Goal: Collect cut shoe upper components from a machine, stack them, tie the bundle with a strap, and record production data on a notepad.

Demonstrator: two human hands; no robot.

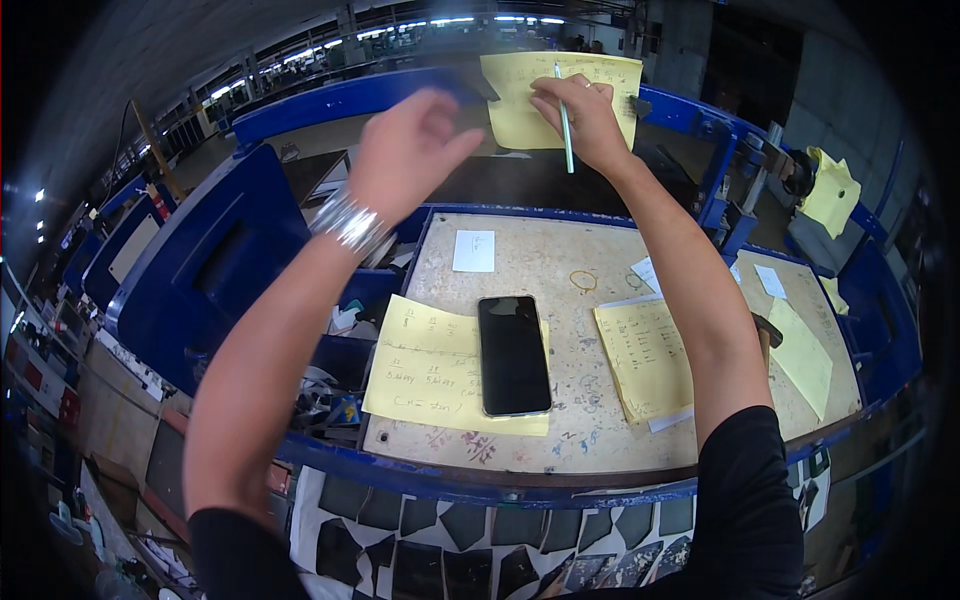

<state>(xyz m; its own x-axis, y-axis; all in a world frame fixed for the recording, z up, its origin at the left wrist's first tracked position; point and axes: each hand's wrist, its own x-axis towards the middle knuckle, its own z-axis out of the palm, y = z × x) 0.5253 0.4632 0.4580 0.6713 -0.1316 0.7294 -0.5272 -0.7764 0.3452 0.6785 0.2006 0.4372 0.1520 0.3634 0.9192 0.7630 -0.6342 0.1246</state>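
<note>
Pinched in my right hand [588, 125] is a slim pale green pen [565, 130], held upright in front of a yellow sheet [515, 110] with handwriting. Dark clips hold this sheet at its sides against a blue metal bar. My left hand [415, 145], with a wide silver bracelet on the wrist, is raised just left of the sheet. Its fingers are blurred and loosely bent, the thumb stands apart, and nothing shows in it. Below, on the worn tabletop [540, 245], a black phone [515, 355] lies across a handwritten yellow sheet [415, 370].
A stack of yellow written sheets [640, 365] lies right of the phone, partly behind my right forearm. A small white paper [474, 251] lies at the far left of the tabletop. Blue metal panels [215, 270] stand to the left. Dark cut pieces [465, 525] hang below the front edge.
</note>
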